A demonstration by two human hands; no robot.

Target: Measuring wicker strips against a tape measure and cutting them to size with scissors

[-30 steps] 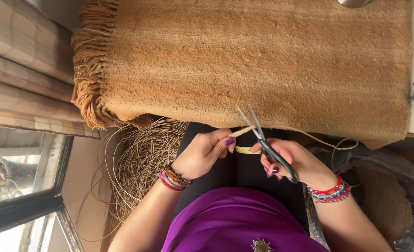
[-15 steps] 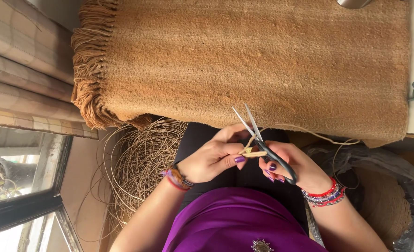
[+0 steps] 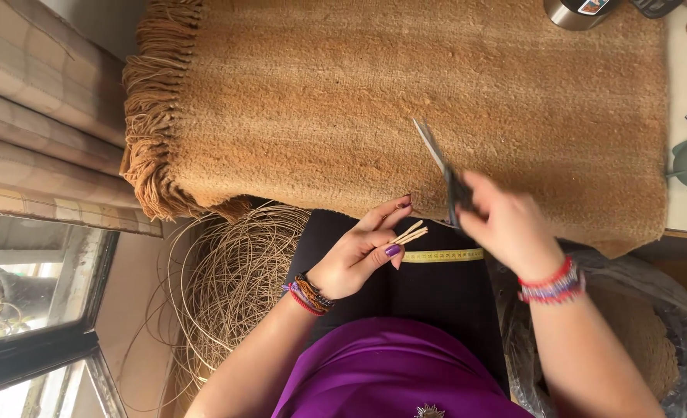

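Rug (image 3: pixel 405 101) behind; blurred scissors (image 3: pixel 444 174).

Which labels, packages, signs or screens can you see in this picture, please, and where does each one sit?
Sticker label: on the round grey metal cup at the top edge; red, white and blue patch.
Yellow measuring tape: across the black lap cloth, between the left hand and right hand; narrow strip with dark marks.
No screens or signs show.
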